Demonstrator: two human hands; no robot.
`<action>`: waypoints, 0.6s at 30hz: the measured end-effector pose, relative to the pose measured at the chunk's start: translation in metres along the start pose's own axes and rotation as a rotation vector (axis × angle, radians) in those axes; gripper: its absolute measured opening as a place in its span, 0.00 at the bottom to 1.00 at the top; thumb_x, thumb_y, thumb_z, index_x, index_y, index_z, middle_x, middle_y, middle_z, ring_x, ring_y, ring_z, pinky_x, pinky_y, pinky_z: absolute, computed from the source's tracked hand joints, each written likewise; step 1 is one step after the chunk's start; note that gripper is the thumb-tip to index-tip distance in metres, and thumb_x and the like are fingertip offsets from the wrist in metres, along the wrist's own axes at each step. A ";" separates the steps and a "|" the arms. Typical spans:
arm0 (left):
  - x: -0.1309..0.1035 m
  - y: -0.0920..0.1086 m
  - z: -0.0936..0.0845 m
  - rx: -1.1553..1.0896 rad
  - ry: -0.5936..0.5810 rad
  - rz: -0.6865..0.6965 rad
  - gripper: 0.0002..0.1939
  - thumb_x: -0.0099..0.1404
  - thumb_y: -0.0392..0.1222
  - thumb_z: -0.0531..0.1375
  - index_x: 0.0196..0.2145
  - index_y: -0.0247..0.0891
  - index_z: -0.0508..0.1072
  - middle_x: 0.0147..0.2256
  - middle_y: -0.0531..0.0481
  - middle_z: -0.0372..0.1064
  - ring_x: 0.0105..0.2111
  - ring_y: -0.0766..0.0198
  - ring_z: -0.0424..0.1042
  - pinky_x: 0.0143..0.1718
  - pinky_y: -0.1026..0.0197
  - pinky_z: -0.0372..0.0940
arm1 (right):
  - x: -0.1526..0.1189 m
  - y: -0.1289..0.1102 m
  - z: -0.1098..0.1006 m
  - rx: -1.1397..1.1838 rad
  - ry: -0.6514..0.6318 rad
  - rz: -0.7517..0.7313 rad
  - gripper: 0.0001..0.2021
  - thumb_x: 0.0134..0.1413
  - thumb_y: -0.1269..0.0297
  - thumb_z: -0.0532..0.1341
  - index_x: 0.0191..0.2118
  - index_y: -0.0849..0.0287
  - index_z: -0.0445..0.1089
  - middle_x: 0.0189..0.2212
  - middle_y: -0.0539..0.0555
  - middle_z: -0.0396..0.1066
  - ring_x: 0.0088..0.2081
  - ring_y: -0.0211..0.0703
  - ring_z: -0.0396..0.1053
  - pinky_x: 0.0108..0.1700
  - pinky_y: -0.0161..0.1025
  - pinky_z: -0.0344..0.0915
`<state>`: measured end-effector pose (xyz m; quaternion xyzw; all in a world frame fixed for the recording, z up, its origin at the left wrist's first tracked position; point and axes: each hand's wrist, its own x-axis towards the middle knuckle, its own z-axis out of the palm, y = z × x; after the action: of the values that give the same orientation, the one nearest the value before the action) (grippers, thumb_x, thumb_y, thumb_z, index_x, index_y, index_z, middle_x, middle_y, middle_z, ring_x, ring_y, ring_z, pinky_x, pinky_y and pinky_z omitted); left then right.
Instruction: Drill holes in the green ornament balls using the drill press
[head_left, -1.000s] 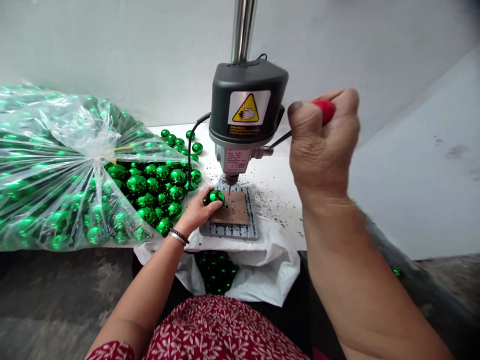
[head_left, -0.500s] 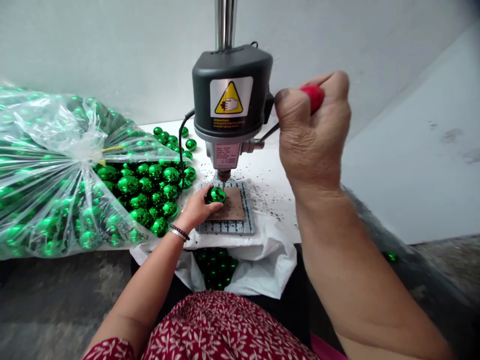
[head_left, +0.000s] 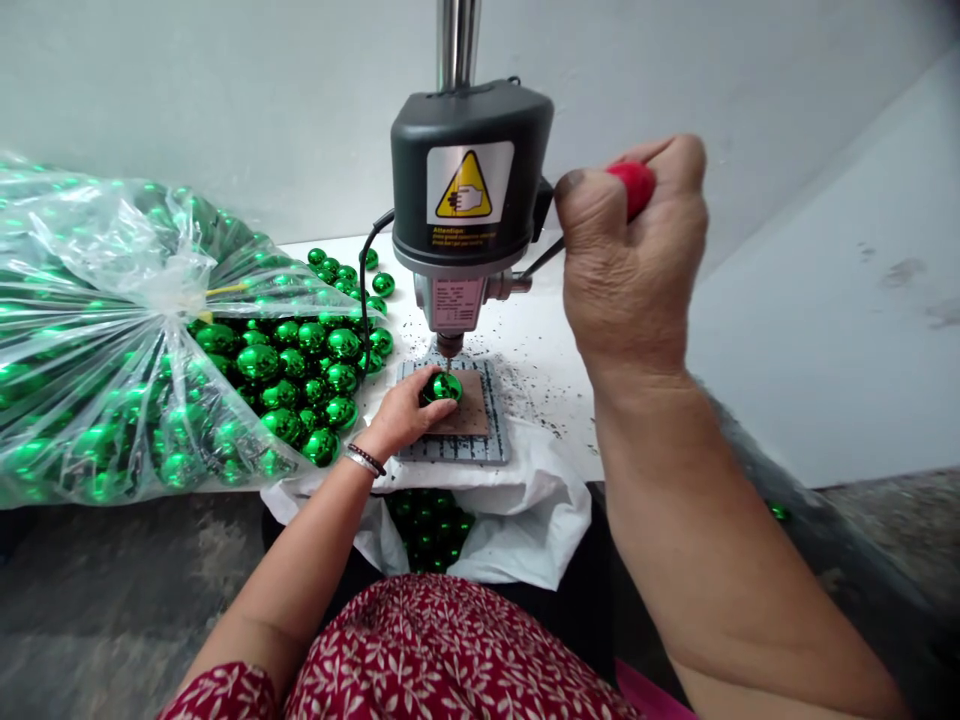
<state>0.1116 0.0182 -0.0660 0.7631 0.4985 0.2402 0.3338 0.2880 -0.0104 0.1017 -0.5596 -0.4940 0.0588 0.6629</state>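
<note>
My left hand (head_left: 409,408) grips a shiny green ball (head_left: 445,387) between thumb and fingers. The ball rests over a brown board (head_left: 474,410) on the grey slotted base plate (head_left: 496,452) of a bench drill press (head_left: 469,180). Just above the ball is the drill bit (head_left: 449,364); I cannot tell whether it touches. Up at the right, my right hand (head_left: 637,260) is wrapped round the red knob (head_left: 636,186) of the drill's feed lever (head_left: 546,256).
A tied clear plastic bag (head_left: 172,290) full of green balls lies on the left of the white table (head_left: 555,350), with loose balls (head_left: 322,447) beside it. Dark shavings surround the base. A white sack (head_left: 540,520) at the table's front edge holds more green balls (head_left: 431,530).
The green ball and my left hand have shifted slightly right, bringing the ball under the bit. My right hand keeps its hold on the lever knob.
</note>
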 end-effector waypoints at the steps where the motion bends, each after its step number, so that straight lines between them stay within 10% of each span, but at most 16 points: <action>1: 0.002 -0.001 0.000 -0.023 -0.003 -0.043 0.31 0.62 0.48 0.64 0.61 0.38 0.69 0.54 0.43 0.75 0.53 0.52 0.73 0.58 0.52 0.65 | 0.000 0.000 0.000 0.000 -0.001 0.002 0.11 0.59 0.69 0.60 0.32 0.59 0.54 0.26 0.43 0.53 0.30 0.25 0.52 0.38 0.30 0.55; 18: 0.024 -0.015 -0.011 -0.350 -0.095 -0.146 0.36 0.54 0.55 0.67 0.57 0.34 0.75 0.50 0.43 0.78 0.50 0.52 0.75 0.56 0.51 0.66 | 0.001 0.000 0.002 0.032 -0.021 -0.009 0.13 0.60 0.68 0.58 0.30 0.57 0.50 0.25 0.41 0.51 0.28 0.25 0.52 0.39 0.31 0.55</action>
<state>0.1039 0.0478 -0.0694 0.6656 0.4870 0.2622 0.5011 0.2870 -0.0088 0.1019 -0.5459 -0.5025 0.0697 0.6668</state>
